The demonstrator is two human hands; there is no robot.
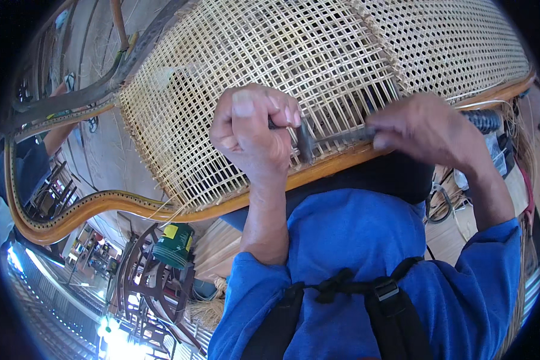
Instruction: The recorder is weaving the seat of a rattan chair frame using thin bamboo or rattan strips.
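Note:
A curved wooden chair frame (336, 161) with woven cane (264, 54) lies across in front of me. At its near rail, my left hand (253, 129) is closed in a fist over the cane, thumb uppermost. A bit of something dark shows at its fingers; the rest is hidden. My right hand (429, 133), smeared by motion, grips the end of what looks like a hammer (341, 137). Its dark handle runs along the rail, and its upright head stands right beside my left fist. Near the tool, the cane strands are loosely spaced with open gaps between them.
Another person's arm (56, 135) shows at the far left, behind the bare curved frame with small holes. A green bucket (173, 246) and stacked wooden chair frames (147, 276) stand at lower left. Loose strands and a dark coil (482, 120) lie at right.

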